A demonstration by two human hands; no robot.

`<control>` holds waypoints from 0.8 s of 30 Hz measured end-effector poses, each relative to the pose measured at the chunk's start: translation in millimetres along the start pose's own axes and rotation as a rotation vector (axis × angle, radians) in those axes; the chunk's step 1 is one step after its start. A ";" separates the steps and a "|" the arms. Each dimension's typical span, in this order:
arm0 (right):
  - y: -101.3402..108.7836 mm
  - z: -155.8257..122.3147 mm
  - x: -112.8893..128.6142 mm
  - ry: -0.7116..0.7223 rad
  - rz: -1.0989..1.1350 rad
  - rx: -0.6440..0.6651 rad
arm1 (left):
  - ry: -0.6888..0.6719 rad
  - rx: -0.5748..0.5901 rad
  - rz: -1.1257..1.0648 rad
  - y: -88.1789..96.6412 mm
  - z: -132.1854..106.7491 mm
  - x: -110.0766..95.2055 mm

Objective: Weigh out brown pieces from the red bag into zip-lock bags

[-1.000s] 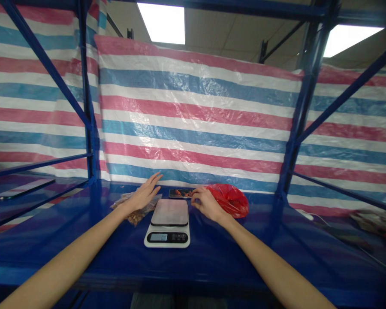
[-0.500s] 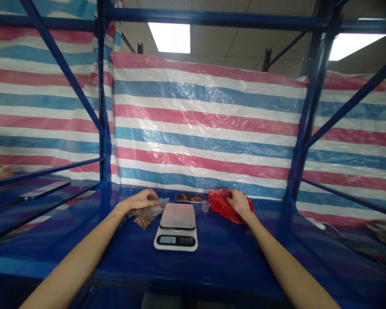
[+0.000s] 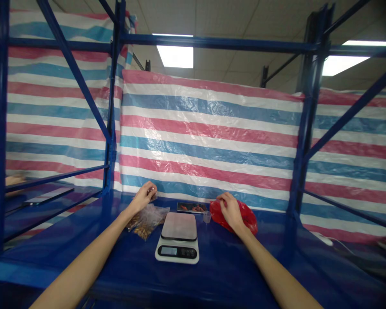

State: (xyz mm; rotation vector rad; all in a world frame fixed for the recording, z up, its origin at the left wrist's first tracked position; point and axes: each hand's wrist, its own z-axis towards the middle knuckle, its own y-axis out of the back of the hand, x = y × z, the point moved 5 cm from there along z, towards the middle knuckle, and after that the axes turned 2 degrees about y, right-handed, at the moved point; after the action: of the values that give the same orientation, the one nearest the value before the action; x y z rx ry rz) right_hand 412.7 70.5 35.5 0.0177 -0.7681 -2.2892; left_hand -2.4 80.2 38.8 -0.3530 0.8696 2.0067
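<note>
My left hand (image 3: 144,197) is raised just above a clear plastic bag (image 3: 154,213) of small brown pieces. Its fingers are closed around something small that I cannot make out. My right hand (image 3: 230,209) lies over the near left part of a red plastic bag (image 3: 249,219), thumb and fingers apart, with nothing visible between them. Between my hands stands a white kitchen scale (image 3: 176,253) with a bare platform and a lit display. A small clear cup (image 3: 207,216) sits between the scale and the red bag.
Behind the scale lies a dark tray (image 3: 192,207) with reddish pieces in it. The blue shelf (image 3: 225,270) is framed by blue posts (image 3: 300,141) and backed by a striped plastic sheet (image 3: 206,128). On the neighbouring shelf at left rest a phone (image 3: 49,195) and another person's blurred hand (image 3: 15,180).
My left hand has lifted up from the clear bag. The fingers of my right hand have loosened and spread over the red bag. The whole view has tilted upward slightly.
</note>
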 end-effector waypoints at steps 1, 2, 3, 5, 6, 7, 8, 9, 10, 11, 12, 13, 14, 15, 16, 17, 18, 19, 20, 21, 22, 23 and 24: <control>-0.3 0.3 6.5 0.019 0.018 -0.011 | -0.007 -0.035 -0.013 1.1 1.3 -2.6; -0.6 0.8 13.4 0.039 0.035 -0.018 | -0.014 -0.067 -0.024 1.4 2.3 -5.5; -0.9 1.3 20.7 0.058 0.049 -0.022 | -0.020 -0.096 -0.035 1.1 3.0 -9.0; -2.5 2.0 36.2 0.097 0.072 -0.023 | -0.031 -0.139 -0.058 -2.0 3.0 -16.6; -3.9 1.9 44.2 0.115 0.088 -0.022 | -0.036 -0.151 -0.072 -4.6 2.3 -20.6; -5.8 1.2 52.1 0.131 0.111 -0.018 | -0.041 -0.158 -0.086 -7.7 1.2 -24.4; -8.6 0.0 59.8 0.147 0.139 -0.010 | -0.048 -0.161 -0.099 -10.9 -0.3 -27.9; -12.0 -1.9 67.1 0.161 0.172 0.003 | -0.055 -0.164 -0.109 -14.2 -1.9 -31.3; -16.1 -4.3 73.9 0.176 0.204 0.020 | -0.065 -0.162 -0.116 -17.3 -3.6 -34.5; -20.7 -7.2 80.1 0.189 0.231 0.041 | -0.078 -0.158 -0.117 -20.3 -5.4 -37.7; -25.4 -10.1 85.8 0.200 0.249 0.065 | -0.093 -0.150 -0.113 -23.3 -7.2 -41.0; -29.9 -12.9 90.8 0.210 0.263 0.089 | -0.111 -0.138 -0.104 -26.2 -9.0 -44.7; -33.6 -15.3 95.2 0.217 0.272 0.107 | -0.133 -0.119 -0.092 -29.4 -10.7 -48.7; -36.6 -16.9 99.2 0.223 0.281 0.120 | -0.160 -0.096 -0.076 -32.9 -12.4 -53.2; -38.4 -17.7 102.7 0.222 0.292 0.126 | -0.188 -0.070 -0.060 -36.8 -14.1 -58.0; -39.2 -17.8 105.8 0.217 0.303 0.121 | -0.214 -0.045 -0.047 -41.0 -15.7 -63.0; -39.1 -17.3 108.6 0.209 0.316 0.112 | -0.244 -0.017 -0.032 -45.9 -17.3 -68.5; -38.5 -16.6 111.2 0.200 0.330 0.099 | -0.283 0.006 -0.009 -51.1 -18.8 -74.5; -37.7 -15.9 113.8 0.196 0.345 0.090 | -0.330 0.022 0.020 -56.6 -20.3 -81.2; -37.1 -15.4 116.5 0.197 0.359 0.088 | -0.389 0.037 0.058 -62.6 -21.9 -88.5; -36.8 -15.3 119.2 0.204 0.373 0.092 | -0.461 0.049 0.104 -68.9 -23.6 -96.4; -36.4 -15.4 121.4 0.209 0.390 0.094 | -0.532 0.067 0.150 -75.6 -25.2 -104.1; -35.6 -15.4 122.6 0.204 0.407 0.089 | -0.596 0.091 0.186 -82.2 -26.6 -111.3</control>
State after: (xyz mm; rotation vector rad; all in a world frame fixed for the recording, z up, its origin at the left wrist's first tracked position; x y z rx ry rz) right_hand 302.3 5.1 28.3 0.1226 -0.6945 -1.8356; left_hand 125.5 21.3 44.1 0.3793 0.6207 2.0618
